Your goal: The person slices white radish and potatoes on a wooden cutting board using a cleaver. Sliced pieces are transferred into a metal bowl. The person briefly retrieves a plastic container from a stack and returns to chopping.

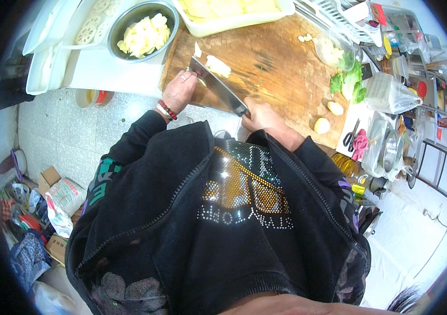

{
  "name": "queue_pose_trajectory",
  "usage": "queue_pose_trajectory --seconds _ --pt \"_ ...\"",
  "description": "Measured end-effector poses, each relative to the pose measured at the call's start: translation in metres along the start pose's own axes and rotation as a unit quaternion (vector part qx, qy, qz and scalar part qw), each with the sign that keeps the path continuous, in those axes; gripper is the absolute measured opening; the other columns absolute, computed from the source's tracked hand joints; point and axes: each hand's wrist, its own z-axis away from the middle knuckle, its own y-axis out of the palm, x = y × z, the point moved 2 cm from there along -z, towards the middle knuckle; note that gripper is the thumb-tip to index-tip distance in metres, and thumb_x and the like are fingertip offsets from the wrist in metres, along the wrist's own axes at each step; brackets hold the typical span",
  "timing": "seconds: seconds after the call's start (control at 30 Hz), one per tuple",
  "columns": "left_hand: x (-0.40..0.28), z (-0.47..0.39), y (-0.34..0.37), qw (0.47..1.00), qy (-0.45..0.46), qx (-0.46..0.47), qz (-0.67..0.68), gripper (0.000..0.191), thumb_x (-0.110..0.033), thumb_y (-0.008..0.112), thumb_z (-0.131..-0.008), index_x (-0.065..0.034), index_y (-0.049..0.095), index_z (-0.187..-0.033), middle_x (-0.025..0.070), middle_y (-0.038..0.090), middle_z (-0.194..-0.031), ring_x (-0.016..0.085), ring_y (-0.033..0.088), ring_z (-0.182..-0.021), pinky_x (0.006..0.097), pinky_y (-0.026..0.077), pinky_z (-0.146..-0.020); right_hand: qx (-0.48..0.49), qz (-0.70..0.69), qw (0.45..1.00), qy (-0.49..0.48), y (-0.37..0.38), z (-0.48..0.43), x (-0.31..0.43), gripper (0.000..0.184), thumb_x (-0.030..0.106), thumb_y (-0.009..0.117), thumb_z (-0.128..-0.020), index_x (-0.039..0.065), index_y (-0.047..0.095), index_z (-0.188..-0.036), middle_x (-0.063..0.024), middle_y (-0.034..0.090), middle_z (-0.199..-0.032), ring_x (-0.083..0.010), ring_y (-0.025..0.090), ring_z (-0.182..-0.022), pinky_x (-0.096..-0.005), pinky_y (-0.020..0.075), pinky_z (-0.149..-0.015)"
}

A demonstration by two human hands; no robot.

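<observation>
My right hand (265,116) grips the handle of a kitchen cleaver (219,87), its blade slanting to the upper left over the wooden cutting board (278,67). Beside the blade's far end, my left hand (179,89) has its fingers bent down at a pale piece at the board's left edge; whether it holds the piece is hidden. Pale slices (218,66) lie just beyond the blade, with a thin piece (198,50) farther up. Two peeled potatoes (335,108) sit on the board's right part. A steel bowl (143,33) of pale slices stands at the upper left.
A white tub (235,25) of yellowish slices stands at the board's far edge. Lotus root slices (88,31) lie in a container at the upper left. Right are a clear bowl (332,49), lettuce leaves (351,82), black scissors (350,138) and a pink cloth (360,145).
</observation>
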Motion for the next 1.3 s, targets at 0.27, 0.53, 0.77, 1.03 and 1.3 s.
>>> queue_pose_trajectory --seconds 0.27,0.53,0.77,1.03,1.3 --pt "0.000 0.001 0.000 0.999 -0.023 0.024 -0.015 0.011 -0.003 0.056 -0.083 -0.0050 0.058 -0.094 0.0112 0.061 -0.096 0.031 0.059 -0.092 0.0388 0.050 -0.079 -0.017 -0.012 1.000 0.002 0.001 -0.004 0.000 0.019 0.015 0.056 -0.082 0.001 0.052 -0.094 -0.0226 0.063 -0.081 -0.0418 0.063 -0.079 -0.0463 0.0492 -0.070" --pt "-0.002 -0.001 -0.003 1.000 -0.002 0.006 0.008 0.012 -0.003 0.055 -0.084 -0.0050 0.058 -0.095 0.0114 0.061 -0.096 0.031 0.059 -0.093 0.0383 0.050 -0.079 -0.013 -0.018 1.000 0.003 0.003 -0.007 0.003 0.023 0.015 0.058 -0.081 0.000 0.053 -0.097 -0.0222 0.064 -0.083 -0.0397 0.064 -0.079 -0.0455 0.0496 -0.070" --pt "-0.004 -0.006 -0.002 0.997 -0.020 0.076 -0.023 0.010 -0.004 0.054 -0.084 -0.0054 0.059 -0.092 0.0120 0.061 -0.097 0.032 0.059 -0.093 0.0405 0.050 -0.079 -0.065 -0.050 0.996 -0.026 -0.003 0.003 -0.003 0.025 0.019 0.059 -0.081 0.001 0.052 -0.097 -0.0225 0.063 -0.079 -0.0423 0.062 -0.078 -0.0487 0.0487 -0.070" --pt "0.022 -0.011 -0.028 0.938 -0.267 -0.064 0.211 0.014 -0.002 0.057 -0.089 -0.0032 0.063 -0.102 0.0061 0.065 -0.093 0.016 0.061 -0.087 0.0280 0.048 -0.080 -0.091 0.062 0.993 -0.031 -0.031 0.041 -0.001 0.022 0.019 0.059 -0.081 0.006 0.049 -0.096 -0.0179 0.065 -0.080 -0.0400 0.063 -0.075 -0.0485 0.0487 -0.065" --pt "-0.031 -0.057 -0.067 0.989 0.035 0.068 0.127 0.018 -0.008 0.062 -0.082 -0.0096 0.065 -0.100 0.0082 0.062 -0.111 0.028 0.053 -0.112 0.0403 0.041 -0.097 -0.117 0.219 0.956 -0.155 -0.032 0.050 0.003 0.034 0.007 0.062 -0.072 0.010 0.048 -0.104 -0.0115 0.063 -0.086 -0.0327 0.064 -0.075 -0.0425 0.0500 -0.066"
